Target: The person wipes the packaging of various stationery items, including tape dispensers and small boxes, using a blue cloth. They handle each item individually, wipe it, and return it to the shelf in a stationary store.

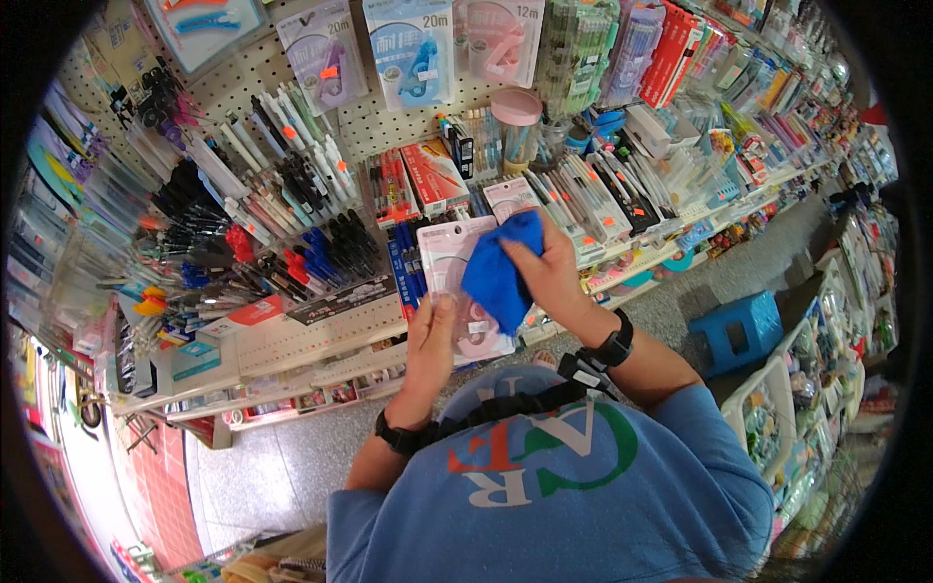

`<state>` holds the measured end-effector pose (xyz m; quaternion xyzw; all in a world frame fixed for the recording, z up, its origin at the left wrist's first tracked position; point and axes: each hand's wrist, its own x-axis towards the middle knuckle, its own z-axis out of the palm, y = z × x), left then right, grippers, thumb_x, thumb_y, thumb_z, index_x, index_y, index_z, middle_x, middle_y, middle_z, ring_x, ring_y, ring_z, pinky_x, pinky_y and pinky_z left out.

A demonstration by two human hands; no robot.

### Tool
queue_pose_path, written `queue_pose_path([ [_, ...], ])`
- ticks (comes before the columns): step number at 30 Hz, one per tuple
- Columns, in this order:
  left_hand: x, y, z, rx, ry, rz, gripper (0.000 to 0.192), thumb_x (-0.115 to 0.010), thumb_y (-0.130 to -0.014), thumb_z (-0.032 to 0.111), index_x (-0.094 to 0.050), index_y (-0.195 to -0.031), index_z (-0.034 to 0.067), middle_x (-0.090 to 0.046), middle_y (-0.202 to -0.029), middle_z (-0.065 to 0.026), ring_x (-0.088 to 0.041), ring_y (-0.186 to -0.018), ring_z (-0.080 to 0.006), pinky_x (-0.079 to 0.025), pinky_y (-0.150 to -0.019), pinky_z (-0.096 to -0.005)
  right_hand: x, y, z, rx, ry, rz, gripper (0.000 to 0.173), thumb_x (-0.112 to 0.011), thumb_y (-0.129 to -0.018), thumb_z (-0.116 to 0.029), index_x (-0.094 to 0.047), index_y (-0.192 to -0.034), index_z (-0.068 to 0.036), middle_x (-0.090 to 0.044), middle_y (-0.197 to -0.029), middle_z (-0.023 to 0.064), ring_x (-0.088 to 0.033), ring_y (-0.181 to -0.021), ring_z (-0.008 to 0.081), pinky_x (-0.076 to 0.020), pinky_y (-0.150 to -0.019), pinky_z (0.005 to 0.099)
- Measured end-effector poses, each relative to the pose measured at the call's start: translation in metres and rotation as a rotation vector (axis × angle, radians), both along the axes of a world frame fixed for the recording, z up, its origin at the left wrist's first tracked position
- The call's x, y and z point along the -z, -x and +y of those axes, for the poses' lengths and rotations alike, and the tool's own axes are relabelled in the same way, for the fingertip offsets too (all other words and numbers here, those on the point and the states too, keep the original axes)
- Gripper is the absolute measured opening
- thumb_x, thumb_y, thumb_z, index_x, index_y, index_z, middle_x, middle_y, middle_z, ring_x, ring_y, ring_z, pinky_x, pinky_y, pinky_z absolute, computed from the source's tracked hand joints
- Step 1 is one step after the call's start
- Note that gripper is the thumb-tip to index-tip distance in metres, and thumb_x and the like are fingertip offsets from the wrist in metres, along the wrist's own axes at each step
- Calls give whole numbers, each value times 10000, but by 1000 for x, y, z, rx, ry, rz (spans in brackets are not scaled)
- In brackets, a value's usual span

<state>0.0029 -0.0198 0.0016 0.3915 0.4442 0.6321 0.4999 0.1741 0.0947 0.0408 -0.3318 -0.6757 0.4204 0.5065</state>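
My left hand (431, 342) grips a pink blister pack (443, 251) by its left edge, thumb on the front. Inside the pack is a pink correction tape dispenser (477, 331), partly covered. A blue cloth (496, 280) is pinched in my right hand (550, 270) and hangs over the pack's right side. Whether the cloth presses on the plastic cannot be told. Just behind my right hand, a second pink pack (510, 197) rests among the pens on the shelf.
Pens in clear holders (291, 204) crowd the shelf to the left. Blister packs (412, 55) hang from the pegboard (379, 131). Boxed pens (434, 175) stand behind my hands. A blue plastic stool (740, 331) is on the floor at right, beside a white basket (773, 408) of small goods.
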Motion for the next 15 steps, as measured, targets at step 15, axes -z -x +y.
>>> queue_pose_path([
  [15,9,-6,20,-62,37,-155,408,-572,-1085,194,-507,-1481,117,-660,-1047,-20,-609,-904,-72,-513,-775,-221,22,15,-34,-126,620,327,221,-616,-1025,-70,-537,-1231,-60,-644,-1001,27,-630,-869,81,-550,-738,235],
])
